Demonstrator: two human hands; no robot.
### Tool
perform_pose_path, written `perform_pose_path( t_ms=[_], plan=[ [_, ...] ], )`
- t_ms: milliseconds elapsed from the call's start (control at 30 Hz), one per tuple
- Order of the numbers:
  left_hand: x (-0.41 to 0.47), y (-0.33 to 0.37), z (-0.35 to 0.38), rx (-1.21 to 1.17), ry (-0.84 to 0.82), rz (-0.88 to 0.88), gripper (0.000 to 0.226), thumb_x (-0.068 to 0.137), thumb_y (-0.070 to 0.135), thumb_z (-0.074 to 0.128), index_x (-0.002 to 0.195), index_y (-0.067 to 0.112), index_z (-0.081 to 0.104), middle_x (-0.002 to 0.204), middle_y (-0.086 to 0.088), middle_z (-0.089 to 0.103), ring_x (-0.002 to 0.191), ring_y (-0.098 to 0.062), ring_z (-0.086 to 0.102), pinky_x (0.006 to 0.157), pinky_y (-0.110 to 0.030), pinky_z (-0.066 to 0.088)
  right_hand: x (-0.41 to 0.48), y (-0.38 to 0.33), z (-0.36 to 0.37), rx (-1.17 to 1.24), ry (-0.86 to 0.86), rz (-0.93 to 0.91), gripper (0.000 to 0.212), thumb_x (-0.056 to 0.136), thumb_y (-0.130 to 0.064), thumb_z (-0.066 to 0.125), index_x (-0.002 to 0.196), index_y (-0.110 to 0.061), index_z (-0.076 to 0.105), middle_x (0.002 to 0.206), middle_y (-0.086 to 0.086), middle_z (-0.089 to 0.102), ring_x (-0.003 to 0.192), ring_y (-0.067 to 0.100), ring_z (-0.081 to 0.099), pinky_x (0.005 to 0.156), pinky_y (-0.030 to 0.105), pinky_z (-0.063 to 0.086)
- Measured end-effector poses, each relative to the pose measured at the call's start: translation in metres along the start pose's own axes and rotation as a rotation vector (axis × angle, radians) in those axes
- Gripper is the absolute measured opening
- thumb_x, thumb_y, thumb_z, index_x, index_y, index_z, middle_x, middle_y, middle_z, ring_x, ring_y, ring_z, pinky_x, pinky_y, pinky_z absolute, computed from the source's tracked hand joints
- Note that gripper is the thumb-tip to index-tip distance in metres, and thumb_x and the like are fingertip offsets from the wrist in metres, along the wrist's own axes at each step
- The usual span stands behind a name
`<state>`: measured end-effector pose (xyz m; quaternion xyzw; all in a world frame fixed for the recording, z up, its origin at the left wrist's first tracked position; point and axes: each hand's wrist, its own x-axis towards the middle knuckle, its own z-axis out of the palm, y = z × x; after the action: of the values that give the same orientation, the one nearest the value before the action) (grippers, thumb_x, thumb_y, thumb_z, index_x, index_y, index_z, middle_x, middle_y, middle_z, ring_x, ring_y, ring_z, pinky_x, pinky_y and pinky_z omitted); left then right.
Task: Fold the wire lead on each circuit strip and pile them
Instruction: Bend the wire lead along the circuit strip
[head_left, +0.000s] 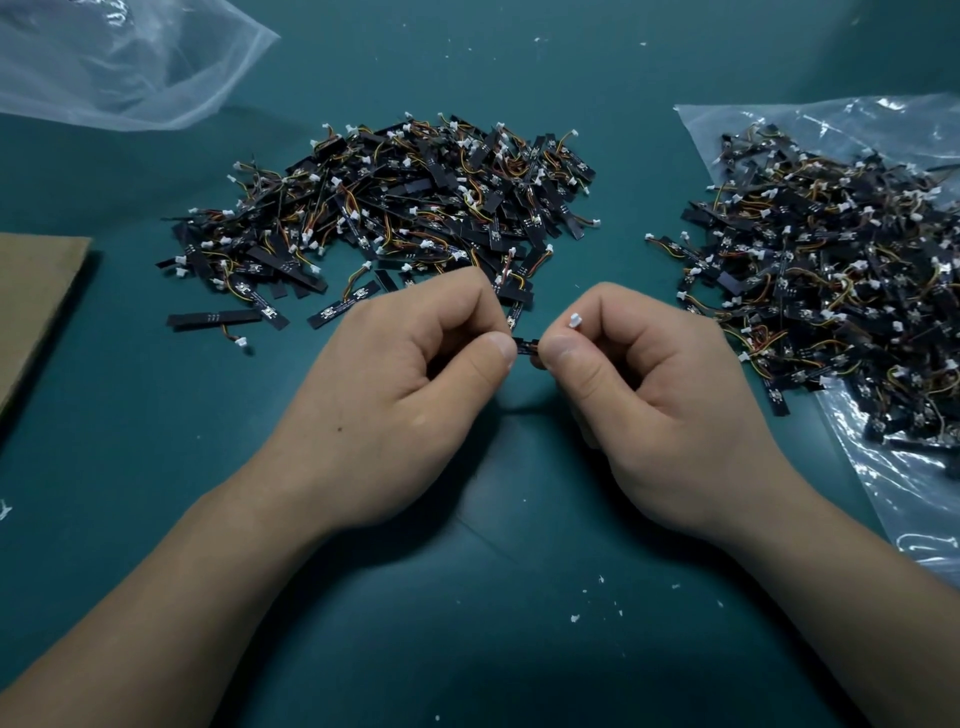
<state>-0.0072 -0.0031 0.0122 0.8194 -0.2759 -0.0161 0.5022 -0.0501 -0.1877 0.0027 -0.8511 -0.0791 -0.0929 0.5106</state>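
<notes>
Both hands are closed in a pinch on one circuit strip (525, 345). The left hand (405, 374) grips one end between thumb and forefinger, and the right hand (654, 384) grips the other, low over the surface (415, 649). The white connector (575, 319) pokes out above the right thumb, so the lead looks mid-fold, though the wire itself is hidden. The left hand should probably steady the board while the right bends the lead gently, away from its joint. Beyond both hands lies a pile of strips (389, 208), and right of the right hand a second heap (831, 270) sits on a plastic bag (909, 493). Loose strips (337, 309) just past the left knuckles could snag.
</notes>
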Motion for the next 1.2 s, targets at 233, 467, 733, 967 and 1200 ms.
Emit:
perform_pose_path(
  t_ms=[233, 467, 733, 967, 1200],
  plan=[
    [-0.0002, -0.0012, 0.0004, -0.045, -0.006, -0.003, 0.019, 0.091, 0.019, 0.057, 0.073, 0.015, 0.055, 0.056, 0.006, 0.044, 0.054, -0.010, 0.039, 0.054, -0.024, 0.032, 0.0002, -0.0001, 0.0010, 0.000, -0.004, 0.002, 0.023, 0.099, -0.034, 0.058, 0.079, -0.022, 0.059, 0.060, 0.005, 0.055, 0.051, 0.022, 0.049, 0.049, 0.037, 0.041],
    [-0.0012, -0.0013, -0.0004, -0.072, 0.012, 0.014, 0.019, 0.091, 0.017, 0.057, 0.072, 0.015, 0.054, 0.056, 0.002, 0.044, 0.052, -0.013, 0.039, 0.052, -0.025, 0.032, 0.0001, -0.0023, 0.0006, 0.040, -0.023, 0.008, 0.025, 0.098, -0.040, 0.055, 0.080, -0.024, 0.058, 0.060, 0.003, 0.059, 0.051, 0.021, 0.051, 0.049, 0.038, 0.043],
    [-0.0031, -0.0024, -0.0007, -0.127, -0.013, -0.008, 0.023, 0.087, 0.028, 0.054, 0.067, 0.016, 0.048, 0.053, 0.004, 0.042, 0.050, -0.012, 0.036, 0.050, -0.026, 0.031, -0.0007, -0.0041, 0.0011, 0.046, -0.059, -0.004, 0.026, 0.099, -0.038, 0.052, 0.079, -0.022, 0.056, 0.061, 0.006, 0.058, 0.052, 0.023, 0.051, 0.051, 0.042, 0.044],
    [-0.0032, -0.0026, -0.0008, -0.168, -0.045, 0.015, 0.023, 0.085, 0.029, 0.052, 0.066, 0.017, 0.046, 0.054, 0.000, 0.041, 0.051, -0.014, 0.036, 0.050, -0.027, 0.030, -0.0006, -0.0059, -0.0008, 0.036, -0.096, -0.029, 0.022, 0.098, -0.034, 0.052, 0.079, -0.025, 0.056, 0.061, 0.003, 0.060, 0.052, 0.021, 0.052, 0.051, 0.040, 0.045],
    [-0.0044, -0.0014, -0.0005, -0.150, -0.025, 0.037, 0.023, 0.086, 0.028, 0.052, 0.067, 0.015, 0.048, 0.055, -0.002, 0.042, 0.051, -0.012, 0.036, 0.050, -0.024, 0.031, -0.0012, -0.0072, -0.0015, 0.064, -0.103, -0.049, 0.020, 0.098, -0.030, 0.053, 0.079, -0.024, 0.057, 0.062, -0.003, 0.062, 0.052, 0.021, 0.055, 0.052, 0.041, 0.046]
  ],
)
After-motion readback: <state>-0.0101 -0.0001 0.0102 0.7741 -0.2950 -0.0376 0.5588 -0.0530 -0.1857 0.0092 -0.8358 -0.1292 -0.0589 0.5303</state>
